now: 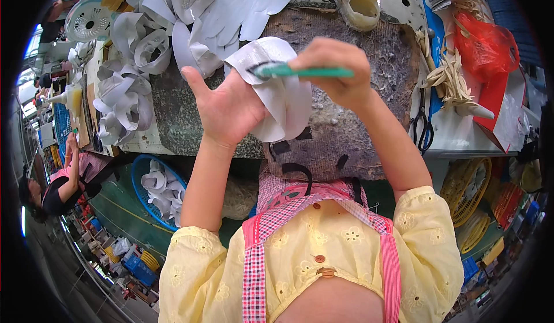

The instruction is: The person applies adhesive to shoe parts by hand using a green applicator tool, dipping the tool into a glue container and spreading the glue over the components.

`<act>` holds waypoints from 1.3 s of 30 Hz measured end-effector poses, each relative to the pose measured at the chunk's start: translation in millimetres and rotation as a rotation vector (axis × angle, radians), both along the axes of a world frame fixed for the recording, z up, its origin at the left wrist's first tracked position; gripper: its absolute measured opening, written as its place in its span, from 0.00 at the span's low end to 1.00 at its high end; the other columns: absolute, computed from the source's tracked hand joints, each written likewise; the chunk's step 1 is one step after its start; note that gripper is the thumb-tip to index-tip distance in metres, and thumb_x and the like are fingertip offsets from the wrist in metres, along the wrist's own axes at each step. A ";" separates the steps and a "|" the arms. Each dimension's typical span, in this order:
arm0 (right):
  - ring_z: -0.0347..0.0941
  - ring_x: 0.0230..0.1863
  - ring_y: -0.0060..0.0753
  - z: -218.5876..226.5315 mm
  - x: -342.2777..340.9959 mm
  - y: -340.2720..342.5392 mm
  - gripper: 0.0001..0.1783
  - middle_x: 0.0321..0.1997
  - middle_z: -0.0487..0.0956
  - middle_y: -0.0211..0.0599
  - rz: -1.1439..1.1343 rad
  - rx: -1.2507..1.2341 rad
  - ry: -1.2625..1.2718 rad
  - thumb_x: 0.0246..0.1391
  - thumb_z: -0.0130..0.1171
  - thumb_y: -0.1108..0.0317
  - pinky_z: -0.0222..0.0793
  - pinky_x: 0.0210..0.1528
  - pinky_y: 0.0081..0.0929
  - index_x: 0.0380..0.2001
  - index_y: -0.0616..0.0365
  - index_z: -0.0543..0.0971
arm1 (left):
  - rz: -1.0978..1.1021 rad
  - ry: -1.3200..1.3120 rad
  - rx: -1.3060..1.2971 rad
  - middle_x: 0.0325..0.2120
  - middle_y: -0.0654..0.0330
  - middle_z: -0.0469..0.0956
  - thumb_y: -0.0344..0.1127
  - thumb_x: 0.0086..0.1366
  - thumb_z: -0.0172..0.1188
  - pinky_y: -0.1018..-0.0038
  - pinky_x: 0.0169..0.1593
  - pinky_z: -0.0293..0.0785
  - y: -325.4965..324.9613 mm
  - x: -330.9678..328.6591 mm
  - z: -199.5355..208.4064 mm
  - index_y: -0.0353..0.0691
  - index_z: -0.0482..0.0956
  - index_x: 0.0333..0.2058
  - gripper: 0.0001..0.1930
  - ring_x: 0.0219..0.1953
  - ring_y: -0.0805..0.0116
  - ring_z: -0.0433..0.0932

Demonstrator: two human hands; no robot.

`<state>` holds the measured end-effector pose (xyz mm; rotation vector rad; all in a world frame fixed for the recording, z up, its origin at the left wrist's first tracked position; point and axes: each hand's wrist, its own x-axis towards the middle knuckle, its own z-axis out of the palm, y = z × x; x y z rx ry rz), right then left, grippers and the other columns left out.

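Observation:
My left hand (pixel 228 106) is palm up with its thumb stretched out, and it carries a white curved shoe upper (pixel 288 106). The fingers of that hand are hidden under and inside the upper. Above it, my right hand (pixel 343 72) grips a green-handled brush (pixel 280 70). The brush head rests against the upper's edge, close to my left fingers. Both hands are over the stained, rough work mat (pixel 363 132) at the table's near edge.
White curled uppers (pixel 138 43) and flat white pieces (pixel 254 3) lie behind to the left. A crusted glue pot (pixel 360 11) stands at the back. Black scissors (pixel 423 130), beige strips (pixel 447 83) and a red bag (pixel 485 43) are right. Another person (pixel 63 184) works far left.

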<state>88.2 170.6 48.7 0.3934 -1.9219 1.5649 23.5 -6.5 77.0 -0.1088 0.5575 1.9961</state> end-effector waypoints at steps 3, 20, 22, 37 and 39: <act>0.69 0.19 0.30 -6.4 17.0 -0.6 0.07 0.19 0.74 0.35 0.155 0.137 -0.011 0.34 0.59 0.75 0.62 0.19 0.21 0.24 0.62 0.77 | 0.042 0.019 -0.025 0.55 0.50 0.47 0.76 0.42 0.38 0.58 0.57 0.45 -3.9 -3.4 -11.4 0.33 0.40 0.56 0.55 0.57 0.54 0.49; 0.66 0.19 0.18 -60.8 21.8 5.8 0.03 0.18 0.71 0.30 -0.168 -0.258 -0.411 0.42 0.57 0.75 0.60 0.21 0.18 0.22 0.62 0.73 | 0.029 0.447 -0.783 0.46 0.54 0.63 0.68 0.54 0.29 0.68 0.52 0.56 -8.3 -18.6 -84.0 0.33 0.52 0.53 0.42 0.49 0.64 0.63; 0.64 0.19 0.16 -72.5 24.7 0.2 0.04 0.18 0.70 0.28 -0.207 -0.267 -0.433 0.43 0.57 0.74 0.60 0.20 0.16 0.23 0.62 0.73 | -0.030 0.586 -0.889 0.39 0.54 0.70 0.65 0.56 0.31 0.71 0.47 0.64 -17.5 -17.3 -93.7 0.31 0.64 0.46 0.38 0.41 0.64 0.69; 0.67 0.22 0.18 -100.4 27.6 -20.6 0.05 0.25 0.73 0.31 -0.357 -0.637 -0.409 0.48 0.53 0.72 0.62 0.24 0.16 0.23 0.64 0.72 | -0.416 1.148 -1.311 0.27 0.46 0.73 0.42 0.59 0.42 0.68 0.31 0.65 -4.0 -3.8 -95.5 0.30 0.72 0.21 0.19 0.26 0.53 0.73; 0.68 0.25 0.19 -89.4 14.7 -32.1 0.03 0.27 0.73 0.31 -0.234 -0.605 -0.333 0.46 0.53 0.75 0.63 0.27 0.16 0.27 0.63 0.74 | -0.264 0.884 -1.108 0.27 0.50 0.74 0.41 0.60 0.41 0.71 0.32 0.65 -7.6 -6.2 -92.5 0.31 0.73 0.23 0.19 0.28 0.59 0.73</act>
